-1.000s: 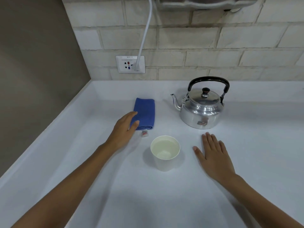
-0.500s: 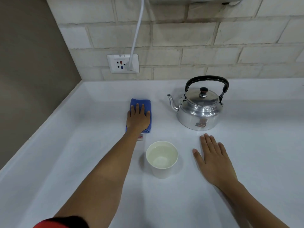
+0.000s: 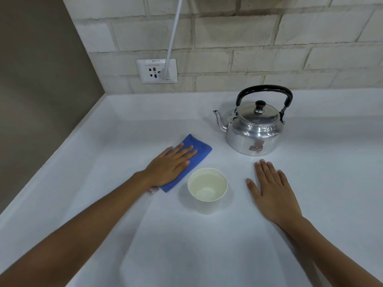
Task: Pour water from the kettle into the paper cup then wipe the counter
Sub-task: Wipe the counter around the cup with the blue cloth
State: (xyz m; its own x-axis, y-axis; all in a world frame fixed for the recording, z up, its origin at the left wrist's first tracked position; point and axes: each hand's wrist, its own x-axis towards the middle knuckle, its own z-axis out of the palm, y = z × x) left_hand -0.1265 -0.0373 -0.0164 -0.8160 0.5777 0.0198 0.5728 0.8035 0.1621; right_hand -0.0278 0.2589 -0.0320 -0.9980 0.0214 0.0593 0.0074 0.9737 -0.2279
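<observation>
A white paper cup (image 3: 207, 188) holding water stands upright on the white counter (image 3: 186, 245). Behind it and to the right sits a shiny metal kettle (image 3: 253, 131) with a black handle, its spout pointing left. A folded blue cloth (image 3: 198, 151) lies slanted just left of the cup. My left hand (image 3: 170, 165) presses flat on the cloth, fingers spread, covering its lower left part. To the right of the cup, my right hand (image 3: 269, 189) rests flat on the counter in front of the kettle, holding nothing.
A brick wall runs along the back with a white socket (image 3: 156, 71) and a white cable (image 3: 173, 38) plugged in. A brown side wall (image 3: 41, 90) bounds the counter on the left.
My left hand reached onto the blue cloth, then slid it toward me and turned it slantwise beside the cup. The right hand, cup and kettle have stayed put.
</observation>
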